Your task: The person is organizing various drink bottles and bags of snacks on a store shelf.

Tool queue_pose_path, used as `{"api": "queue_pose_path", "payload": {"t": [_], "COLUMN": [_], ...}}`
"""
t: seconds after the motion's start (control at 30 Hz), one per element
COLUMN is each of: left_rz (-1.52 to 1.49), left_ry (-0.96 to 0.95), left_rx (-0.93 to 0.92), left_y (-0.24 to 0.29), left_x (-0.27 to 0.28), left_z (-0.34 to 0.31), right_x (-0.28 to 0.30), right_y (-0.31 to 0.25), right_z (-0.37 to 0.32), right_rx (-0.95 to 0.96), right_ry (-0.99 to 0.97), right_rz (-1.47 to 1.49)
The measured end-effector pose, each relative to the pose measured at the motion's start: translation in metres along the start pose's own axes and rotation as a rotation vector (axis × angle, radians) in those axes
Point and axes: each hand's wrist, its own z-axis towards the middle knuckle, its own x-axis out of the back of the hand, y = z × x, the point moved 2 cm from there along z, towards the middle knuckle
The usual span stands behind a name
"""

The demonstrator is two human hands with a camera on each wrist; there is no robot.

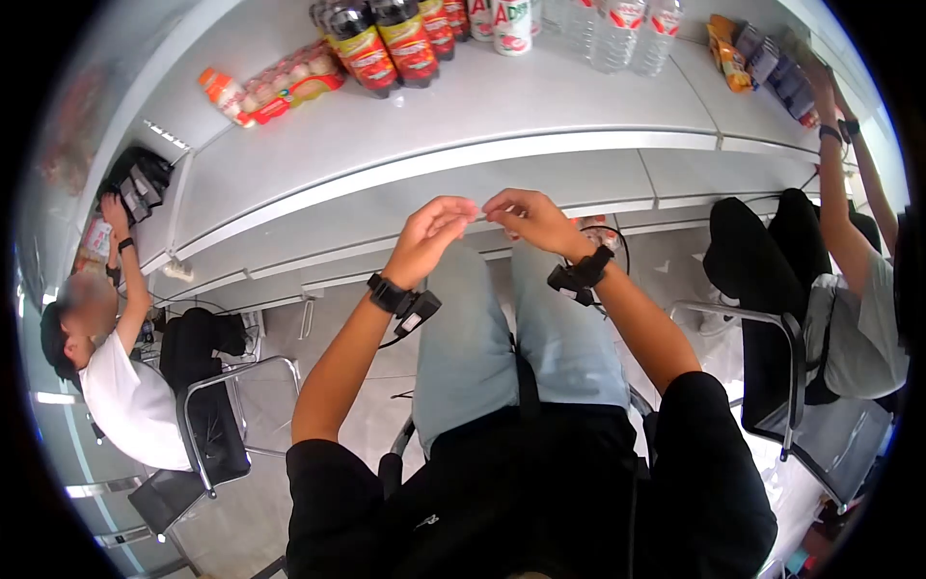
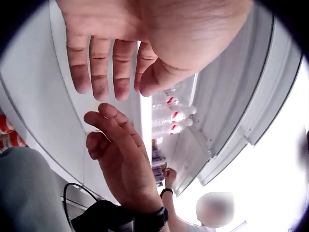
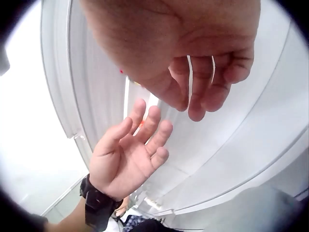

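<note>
My left hand (image 1: 431, 234) and right hand (image 1: 536, 221) are raised over my lap in front of the shelf edge, with their fingertips close together in the head view. Seen from the left wrist, the left hand (image 2: 145, 43) has its fingers loosely extended and spread, and its palm bare. The right hand (image 3: 193, 63) has relaxed, slightly bent fingers in the right wrist view, the thumb near the index finger and nothing between them. Black wrist devices, a left one (image 1: 405, 304) and a right one (image 1: 582, 277), sit on the wrists.
On the white shelf (image 1: 463, 125) stand dark soda bottles (image 1: 371, 53), a pack of small bottles (image 1: 289, 85), a white can (image 1: 512, 27) and clear water bottles (image 1: 620, 39). One person (image 1: 125, 386) sits at the left, another (image 1: 868, 328) at the right, both reaching to the shelves.
</note>
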Motion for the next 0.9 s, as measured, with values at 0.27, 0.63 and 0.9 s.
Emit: {"api": "queue_pose_path", "payload": {"t": [0.27,0.63,0.9], "left_rz": [0.47,1.042,0.806], "left_ry": [-0.357,-0.475,0.132], "left_rx": [0.197,0.543,0.506], "left_y": [-0.122,-0.293,-0.387], "left_x": [-0.049,-0.07,-0.057], "left_z": [0.082,0.105,0.118], "right_x": [0.097,0.126,0.106], "right_y": [0.101,0.239,0.232], "right_z": [-0.063,-0.106,-0.15], "right_rx": [-0.174,-0.274,-0.407], "right_ry": [0.246,0.229,0.361], "right_rz": [-0.326,-0.292,-0.335]}}
